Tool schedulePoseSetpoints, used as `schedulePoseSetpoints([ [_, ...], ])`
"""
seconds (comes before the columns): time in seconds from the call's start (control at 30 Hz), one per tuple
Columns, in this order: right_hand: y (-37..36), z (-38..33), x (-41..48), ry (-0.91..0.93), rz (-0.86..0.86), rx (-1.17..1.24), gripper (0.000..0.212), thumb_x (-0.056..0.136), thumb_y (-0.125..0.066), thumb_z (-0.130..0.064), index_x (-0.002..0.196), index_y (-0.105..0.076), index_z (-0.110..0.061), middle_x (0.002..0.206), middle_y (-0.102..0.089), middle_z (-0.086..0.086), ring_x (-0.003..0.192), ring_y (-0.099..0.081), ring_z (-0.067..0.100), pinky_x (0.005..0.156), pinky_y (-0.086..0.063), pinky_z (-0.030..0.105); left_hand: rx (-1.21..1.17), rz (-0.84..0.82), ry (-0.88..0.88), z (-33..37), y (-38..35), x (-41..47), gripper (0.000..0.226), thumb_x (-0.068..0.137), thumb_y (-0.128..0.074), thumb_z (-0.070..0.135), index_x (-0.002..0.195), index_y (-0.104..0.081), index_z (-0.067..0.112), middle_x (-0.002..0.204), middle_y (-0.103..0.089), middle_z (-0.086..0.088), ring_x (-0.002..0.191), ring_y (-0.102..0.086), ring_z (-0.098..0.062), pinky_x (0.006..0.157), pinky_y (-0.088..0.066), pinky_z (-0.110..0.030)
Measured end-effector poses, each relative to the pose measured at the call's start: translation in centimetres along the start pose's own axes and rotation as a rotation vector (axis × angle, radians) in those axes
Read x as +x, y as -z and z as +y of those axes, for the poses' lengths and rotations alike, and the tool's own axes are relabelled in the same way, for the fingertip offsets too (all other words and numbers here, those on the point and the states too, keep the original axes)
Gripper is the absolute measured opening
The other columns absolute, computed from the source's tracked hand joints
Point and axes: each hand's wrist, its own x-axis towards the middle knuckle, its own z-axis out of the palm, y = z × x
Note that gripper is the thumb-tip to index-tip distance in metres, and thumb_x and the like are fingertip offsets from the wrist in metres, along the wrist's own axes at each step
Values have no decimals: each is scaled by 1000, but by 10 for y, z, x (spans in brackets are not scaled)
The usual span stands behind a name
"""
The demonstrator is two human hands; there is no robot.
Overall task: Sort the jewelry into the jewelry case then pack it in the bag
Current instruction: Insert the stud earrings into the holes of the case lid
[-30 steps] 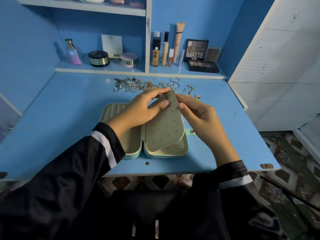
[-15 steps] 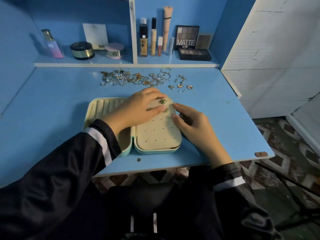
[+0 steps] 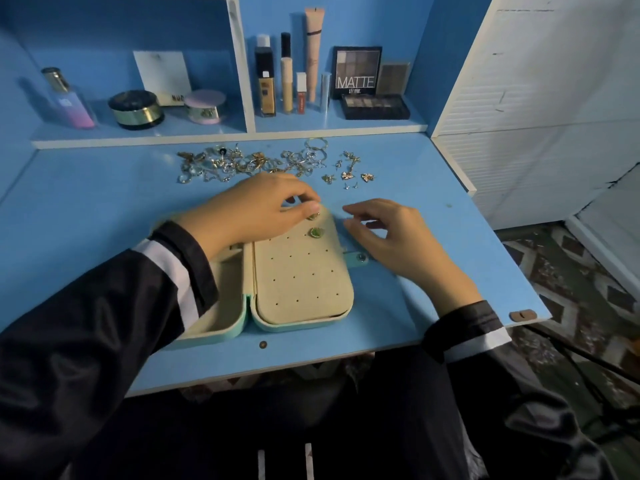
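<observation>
The case (image 3: 277,329) lies open on the desk (image 3: 104,209), and its perforated panel (image 3: 301,278) is folded flat over the right half. With the panel taken as the dial, two green studs are seated at 12 o'clock: a lower stud (image 3: 316,233) stands free, and an upper stud (image 3: 313,216) is covered by the left hand (image 3: 256,209). That hand's fingertips are drawn together on the upper stud, apparently pinching it, though the contact is partly hidden by the thumb. The right hand (image 3: 391,233) is held at 3 o'clock, just beside the case, fingers apart and loosely bent, nothing gripped. The unsorted pile (image 3: 242,164) is spread beyond 12 o'clock, with small earrings (image 3: 349,175) at about 1 o'clock. No bag is seen.

The step in hand is judged to be the seating of the upper stud. It would be done well if the post were pushed straight through its hole, not at a slant, while the panel is steadied from the 3 o'clock edge near the tab (image 3: 358,257). The lower stud should not be nudged. The next pair is best taken from the small earrings, since those are nearest the free hand and are not tangled.
</observation>
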Motion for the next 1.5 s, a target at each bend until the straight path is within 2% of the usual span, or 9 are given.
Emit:
schedulePoseSetpoints([
  [0.27,15,41,59,-60,119,-134,20,89,-63,-13,106,-71,-6,96,-68,7,76,-57,14,69,-39,4,-40,145,23,-23,-7,54,23,97,-60,28,116,-70,19,113,-66,0,103,-60,-17,92,-48,-36],
  [0.5,10,56,84,1,175,-184,12,85,-62,-6,93,-72,-5,87,-64,9,74,-57,20,68,-41,14,-69,172,29,-34,-17,82,16,91,-68,21,106,-74,18,105,-63,4,92,-55,-7,75,-37,-5],
  [0.53,10,58,85,1,179,-179,12,85,-63,-5,93,-71,-5,87,-64,8,75,-58,20,68,-41,14,-80,178,19,-34,-19,84,13,90,-70,20,102,-74,18,103,-63,4,90,-56,-8,76,-40,-6],
  [0.63,10,63,85,-10,183,-158,13,85,-64,-5,95,-72,-6,88,-63,7,75,-57,17,69,-42,11,-116,211,-7,-37,-24,88,9,87,-73,19,95,-76,18,95,-64,2,86,-60,-14,81,-49,-29],
  [0.9,12,67,85,-20,183,-116,15,83,-65,-3,95,-72,-8,86,-62,4,73,-55,14,70,-42,11,-166,218,-16,-38,-25,90,6,84,-76,20,90,-76,21,96,-65,2,84,-60,-15,82,-50,-35],
  [1.03,12,67,85,-20,182,-93,15,83,-66,-3,95,-72,-9,87,-63,4,74,-56,14,71,-44,14,-151,204,-25,-37,-25,90,5,85,-75,21,90,-76,21,95,-65,3,82,-57,-12,79,-49,-30],
  [1.23,13,67,85,-33,174,-75,14,84,-66,-5,95,-72,-9,88,-63,4,76,-58,16,73,-46,17,-175,233,12,-32,-23,86,2,89,-68,18,89,-69,21,89,-63,7,78,-57,-13,66,-37,-6],
  [1.37,13,69,87,-42,185,-49,11,86,-67,-9,95,-72,-11,87,-64,1,72,-55,5,68,-42,7,-243,249,46,-28,-23,84,3,91,-67,17,91,-68,19,81,-60,22,78,-55,-10,62,-34,-1],
  [1.5,14,72,97,-76,196,0,11,88,-67,-11,96,-73,-12,85,-65,-2,70,-54,-2,69,-40,5,-354,239,102,-30,-23,85,4,92,-67,22,93,-69,25,86,-63,21,71,-54,-2,66,-38,-2],
])
